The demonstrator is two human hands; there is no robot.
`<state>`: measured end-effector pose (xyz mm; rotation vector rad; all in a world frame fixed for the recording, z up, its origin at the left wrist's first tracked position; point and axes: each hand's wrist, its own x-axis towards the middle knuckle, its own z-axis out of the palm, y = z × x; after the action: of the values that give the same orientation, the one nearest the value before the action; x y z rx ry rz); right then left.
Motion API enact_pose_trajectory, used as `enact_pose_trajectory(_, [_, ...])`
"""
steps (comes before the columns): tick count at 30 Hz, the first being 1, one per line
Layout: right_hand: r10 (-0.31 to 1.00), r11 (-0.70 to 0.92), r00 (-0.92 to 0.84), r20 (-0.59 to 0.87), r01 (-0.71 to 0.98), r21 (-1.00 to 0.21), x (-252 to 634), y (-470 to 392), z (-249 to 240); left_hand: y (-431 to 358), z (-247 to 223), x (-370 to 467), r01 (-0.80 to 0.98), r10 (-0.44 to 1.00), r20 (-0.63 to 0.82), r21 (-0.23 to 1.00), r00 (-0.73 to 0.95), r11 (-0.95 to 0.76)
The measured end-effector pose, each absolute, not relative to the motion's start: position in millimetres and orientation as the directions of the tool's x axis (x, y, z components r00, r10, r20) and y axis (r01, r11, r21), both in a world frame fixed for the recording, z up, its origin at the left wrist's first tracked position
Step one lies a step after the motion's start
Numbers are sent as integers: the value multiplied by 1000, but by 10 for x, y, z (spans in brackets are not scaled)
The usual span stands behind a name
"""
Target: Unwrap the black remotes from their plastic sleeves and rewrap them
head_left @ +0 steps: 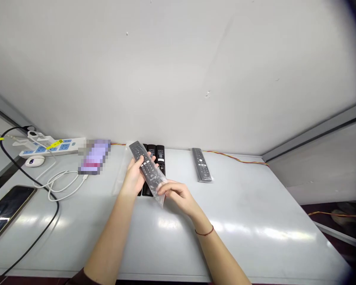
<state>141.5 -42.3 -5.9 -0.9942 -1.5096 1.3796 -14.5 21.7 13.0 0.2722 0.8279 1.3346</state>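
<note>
A black remote control (150,168) in a clear plastic sleeve slants over the table, its button side up. My left hand (135,174) is wrapped round its middle, thumb on the buttons. With pinched fingers, my right hand (176,194) grips the loose end of the plastic sleeve (161,196) at the remote's lower end. Beneath and behind them several black remotes (160,154) lie side by side, back side up, partly hidden by my left hand. Another remote in clear plastic (201,164) lies buttons up to the right.
At the left are a white power strip (74,145), a white mouse (35,161), a blurred-out phone (95,157) on a white cable (65,173), and a dark phone (8,208). A black cable crosses the grey table (249,245). Thin coloured wires run along the wall.
</note>
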Motion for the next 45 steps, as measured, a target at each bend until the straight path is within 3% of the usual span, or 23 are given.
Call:
enact_pose_trajectory(3, [884, 29, -465, 36, -22, -999, 1468, -421, 6, 188, 165, -148, -706, 941, -334, 655, 51, 270])
enact_pose_trajectory(9, [853, 25, -519, -47, 131, -991, 1400, -474, -3, 103, 229, -81, -644, 951, -267, 703, 155, 302])
enact_pose_trajectory(21, [833, 320, -548, 76, 366, -874, 1366, -520, 97, 75, 265, -103, -493, 910, -342, 765, 235, 415])
enact_pose_trajectory(24, [855, 303, -516, 60, 403, -864, 1391, -513, 94, 74, 276, -89, -466, 903, -373, 773, 215, 430])
enact_pose_trajectory(29, [835, 3, -540, -109, 201, -980, 1413, -506, 91, 54, 265, -29, -407, 913, -361, 817, 191, 409])
enact_pose_trajectory(34, [897, -226, -398, -190, -45, -973, 1340, -465, 18, 29, 200, 25, -317, 955, -201, 911, 220, 265])
enact_pose_trajectory(39, [949, -210, -272, -160, -166, -964, 1393, -407, -49, 53, 146, -50, -86, 941, -29, 994, 338, 61])
enact_pose_trajectory(42, [971, -176, -189, -144, -164, -971, 1463, -384, -53, 75, 124, -126, 136, 894, -98, 990, 437, 42])
enact_pose_trajectory(45, [983, -142, -134, -124, -131, -981, 1510, -364, -52, 79, 85, -137, 239, 871, -140, 971, 472, 26])
